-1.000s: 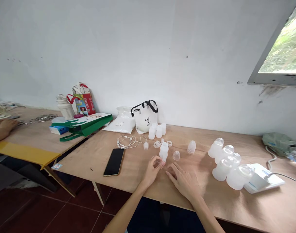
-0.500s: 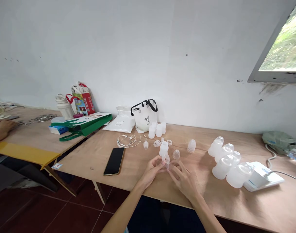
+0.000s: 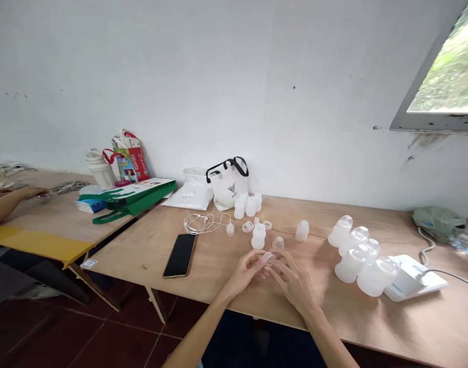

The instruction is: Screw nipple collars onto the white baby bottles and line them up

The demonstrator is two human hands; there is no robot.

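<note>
Close to the table's near edge, my left hand [image 3: 244, 275] and my right hand [image 3: 293, 284] meet around a translucent bottle collar ring [image 3: 269, 255]. Fingers of both hands are closed on it; whether a teat sits inside is too small to tell. Just beyond stands a frosted baby bottle body [image 3: 259, 236] without a cap. A clear dome cap [image 3: 278, 243] rests right behind my fingers. Farther back lie several loose rings [image 3: 248, 226], and a bottle teat [image 3: 229, 229] stands to their left. A stack of dome caps [image 3: 302, 231] is off to the right.
Several capped bottles [image 3: 348, 263] stand at right beside a white device [image 3: 408, 281] with a cable. More bottle bodies [image 3: 251, 206] are by a white bag [image 3: 226, 189]. A phone [image 3: 180, 255] and earphones [image 3: 203, 224] lie left. Another person's arm [image 3: 11, 204] is on the far-left table.
The collar ring, earlier upright by my left fingertips, is now tilted flatter and nearer to me, with my right fingers closed on it too. The other person's hand reached right.
</note>
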